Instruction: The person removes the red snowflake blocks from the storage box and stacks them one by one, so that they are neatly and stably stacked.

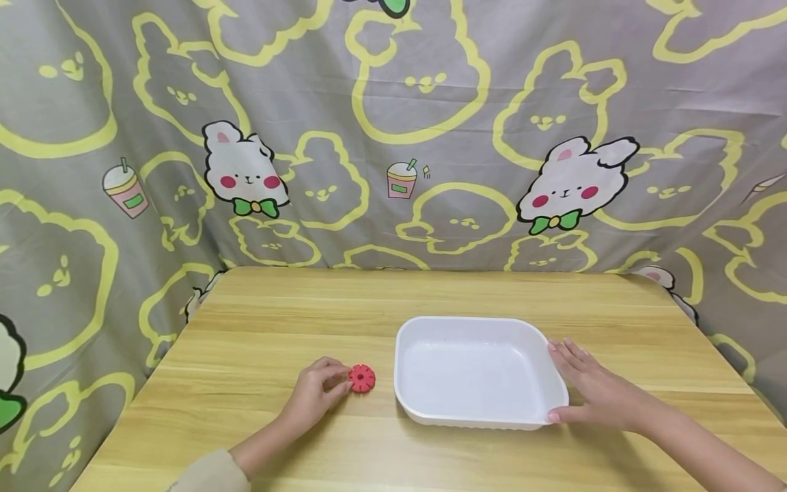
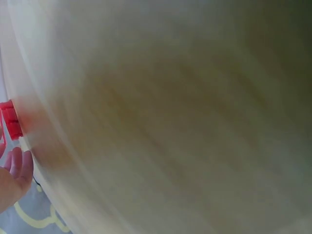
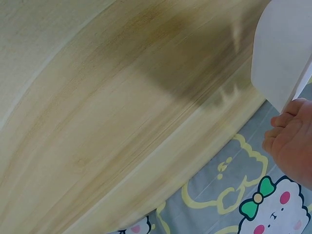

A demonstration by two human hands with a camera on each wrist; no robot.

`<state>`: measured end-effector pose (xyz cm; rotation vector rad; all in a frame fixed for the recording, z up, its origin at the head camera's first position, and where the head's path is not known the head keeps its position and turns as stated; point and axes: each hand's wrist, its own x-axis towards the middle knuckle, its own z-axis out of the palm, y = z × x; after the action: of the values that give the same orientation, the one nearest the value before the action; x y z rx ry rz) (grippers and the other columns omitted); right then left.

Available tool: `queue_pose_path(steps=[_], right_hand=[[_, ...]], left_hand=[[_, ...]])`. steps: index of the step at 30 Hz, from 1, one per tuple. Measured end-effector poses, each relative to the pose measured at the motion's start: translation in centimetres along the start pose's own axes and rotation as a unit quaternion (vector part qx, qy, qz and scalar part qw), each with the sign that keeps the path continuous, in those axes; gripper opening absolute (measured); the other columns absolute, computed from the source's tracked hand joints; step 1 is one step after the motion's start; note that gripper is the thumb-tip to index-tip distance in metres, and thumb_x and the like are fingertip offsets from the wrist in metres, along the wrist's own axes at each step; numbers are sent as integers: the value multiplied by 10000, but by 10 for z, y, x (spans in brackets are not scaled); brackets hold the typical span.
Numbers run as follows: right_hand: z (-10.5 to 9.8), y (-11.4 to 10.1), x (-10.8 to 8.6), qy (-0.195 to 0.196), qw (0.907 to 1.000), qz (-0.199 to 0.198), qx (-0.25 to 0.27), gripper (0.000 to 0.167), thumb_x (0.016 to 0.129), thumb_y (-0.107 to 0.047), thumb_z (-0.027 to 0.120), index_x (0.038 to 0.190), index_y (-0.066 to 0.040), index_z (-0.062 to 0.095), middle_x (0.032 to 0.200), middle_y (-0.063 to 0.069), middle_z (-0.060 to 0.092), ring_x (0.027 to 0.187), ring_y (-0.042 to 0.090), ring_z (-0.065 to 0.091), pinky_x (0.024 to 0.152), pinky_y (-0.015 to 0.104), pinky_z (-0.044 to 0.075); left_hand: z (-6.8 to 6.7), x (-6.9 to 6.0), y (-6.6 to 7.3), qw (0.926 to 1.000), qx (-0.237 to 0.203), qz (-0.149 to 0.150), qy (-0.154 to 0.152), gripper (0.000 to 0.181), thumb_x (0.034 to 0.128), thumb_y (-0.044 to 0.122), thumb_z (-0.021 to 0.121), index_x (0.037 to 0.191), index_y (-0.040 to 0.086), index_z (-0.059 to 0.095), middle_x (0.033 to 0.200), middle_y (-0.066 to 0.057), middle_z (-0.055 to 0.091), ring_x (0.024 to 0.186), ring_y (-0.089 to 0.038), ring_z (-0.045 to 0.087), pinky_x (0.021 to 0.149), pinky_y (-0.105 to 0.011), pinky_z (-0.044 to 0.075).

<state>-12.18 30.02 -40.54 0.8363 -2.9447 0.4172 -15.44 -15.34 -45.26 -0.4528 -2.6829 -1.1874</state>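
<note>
In the head view my left hand (image 1: 316, 393) is just left of the basin, with thumb and fingertips pinching the left edge of a red notched disc (image 1: 371, 380). The left wrist view catches the red disc (image 2: 10, 119) and part of the left hand (image 2: 17, 170) at its left edge. A white rectangular basin (image 1: 479, 418) with rounded corners stands on the table. My right hand (image 1: 599, 393) touches the basin's right side, fingers extended along the rim and thumb at the near corner. The right wrist view shows the right hand (image 3: 292, 139) against the white basin (image 3: 280, 53).
The wood-grain table (image 1: 277, 307) carries the basin and the disc. A grey curtain (image 1: 430, 89) printed with yellow outlines and white rabbits hangs behind the table and along both sides. A light sleeve (image 1: 212, 473) covers the left forearm.
</note>
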Motion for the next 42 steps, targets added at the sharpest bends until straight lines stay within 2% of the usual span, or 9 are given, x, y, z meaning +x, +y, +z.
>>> queue_pose_path(steps=[9, 15, 19, 33, 39, 41, 42], right_hand=[[0, 0, 1, 11, 10000, 0, -16, 1028, 730, -526, 684, 1428, 73, 225, 1401, 334, 336, 1295, -124, -192, 978, -10, -154], [0, -1, 2, -13, 10000, -11, -41, 1033, 726, -530, 684, 1425, 78, 228, 1401, 333, 338, 1291, -124, -201, 979, -6, -160], [0, -1, 3, -50, 10000, 17, -69, 1037, 723, -538, 682, 1422, 81, 233, 1403, 329, 337, 1286, -128, -203, 978, -5, -164], [1, 0, 3, -48, 10000, 16, -64, 1047, 722, -537, 682, 1434, 68, 211, 1405, 334, 329, 1304, -107, -199, 982, -1, -168], [3, 1, 4, 36, 9996, -160, -211, 1050, 713, -546, 683, 1424, 79, 229, 1382, 339, 360, 1260, -141, -234, 989, 4, -173], [3, 1, 3, -20, 9998, -136, -119, 1046, 716, -540, 684, 1424, 81, 228, 1387, 342, 349, 1281, -119, -227, 986, 3, -171], [2, 1, 3, -90, 9999, -80, 13, 1041, 720, -529, 686, 1421, 88, 226, 1394, 346, 335, 1333, -36, -227, 983, 3, -170]], left_hand=[[0, 0, 0, 9999, 12, -94, -101, 175, 727, 21, 741, 898, 11, 704, 899, -54, 641, 763, -134, 612, 670, -152, 531], [0, 0, -1, 9999, -8, -4, -144, 165, 735, 46, 745, 891, 14, 702, 893, -57, 637, 735, -118, 596, 637, -149, 518], [0, 0, -2, 9999, -13, -54, -158, 168, 738, 41, 742, 898, 9, 704, 893, -57, 637, 739, -113, 587, 634, -150, 513], [-2, -1, -2, 9998, 11, -34, -209, 181, 751, 90, 735, 912, 13, 702, 911, -57, 636, 769, -149, 602, 647, -155, 518], [-4, -1, -1, 9996, 74, -164, -200, 191, 753, 87, 737, 927, 18, 699, 918, -53, 638, 777, -130, 587, 661, -171, 520], [-7, 0, 0, 9996, 52, -198, -184, 197, 760, 84, 732, 940, 14, 695, 928, -57, 636, 779, -132, 589, 666, -169, 522], [-8, 1, 1, 9997, 42, -186, -160, 198, 764, 84, 729, 944, 10, 692, 931, -63, 636, 782, -137, 593, 670, -172, 526]])
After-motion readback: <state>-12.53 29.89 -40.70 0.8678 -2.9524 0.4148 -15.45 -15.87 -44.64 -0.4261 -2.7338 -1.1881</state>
